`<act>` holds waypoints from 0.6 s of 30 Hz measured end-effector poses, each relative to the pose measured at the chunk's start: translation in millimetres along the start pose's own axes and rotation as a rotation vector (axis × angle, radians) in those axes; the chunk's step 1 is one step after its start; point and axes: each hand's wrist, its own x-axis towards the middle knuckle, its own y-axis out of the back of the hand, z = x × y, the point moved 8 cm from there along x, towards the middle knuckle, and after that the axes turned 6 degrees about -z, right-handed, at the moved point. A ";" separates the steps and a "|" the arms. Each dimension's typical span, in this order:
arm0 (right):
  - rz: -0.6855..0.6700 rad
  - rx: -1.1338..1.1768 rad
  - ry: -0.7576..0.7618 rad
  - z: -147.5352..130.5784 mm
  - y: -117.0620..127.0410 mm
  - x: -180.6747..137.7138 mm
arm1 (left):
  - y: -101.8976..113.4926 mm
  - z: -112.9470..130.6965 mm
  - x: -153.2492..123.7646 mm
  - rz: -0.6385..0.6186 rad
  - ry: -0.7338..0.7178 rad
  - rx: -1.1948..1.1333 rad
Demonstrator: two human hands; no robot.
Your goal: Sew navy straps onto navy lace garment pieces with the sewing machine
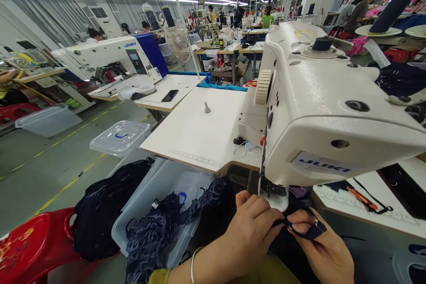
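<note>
Just below the needle end of a white JUKI sewing machine, both hands meet at a narrow dark navy strap. My left hand has its fingers pinched on the strap, close to the metal plate under the machine head. Fingers of my right hand are curled round the same strap, which loops over them. A small ring or slider seems to sit on the strap between the hands, too small to make out. More dark fabric hangs beneath the hands, partly hidden by them.
A translucent bin of navy straps stands at lower left, beside a red stool bearing dark straps. The white table holds a small metal piece. Orange-handled snips lie on the right table. A phone rests farther back.
</note>
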 end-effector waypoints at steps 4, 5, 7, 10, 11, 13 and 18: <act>0.038 -0.007 -0.043 1.3 0.3 -0.7 | -2.0 -3.3 -2.3 0.021 0.035 -0.063; 0.043 -0.009 -0.081 3.7 0.3 -1.1 | -2.9 -4.4 -2.3 0.015 0.052 -0.079; 0.017 0.001 -0.204 12.5 -2.2 -1.8 | -5.1 -6.9 -1.8 -0.012 0.092 -0.099; -0.015 0.035 -0.437 29.7 -6.2 -3.7 | -4.8 -9.6 -0.8 -0.020 0.124 -0.052; -0.014 0.046 -0.485 33.6 -7.3 -3.5 | -1.4 -10.4 -1.1 0.016 0.124 0.000; -0.006 0.039 -0.535 38.6 -9.6 -1.2 | 8.8 -8.9 -3.7 0.139 0.076 0.148; 0.026 -0.094 -0.575 47.0 -14.8 3.3 | -9.5 6.5 -14.6 -0.028 -0.340 0.496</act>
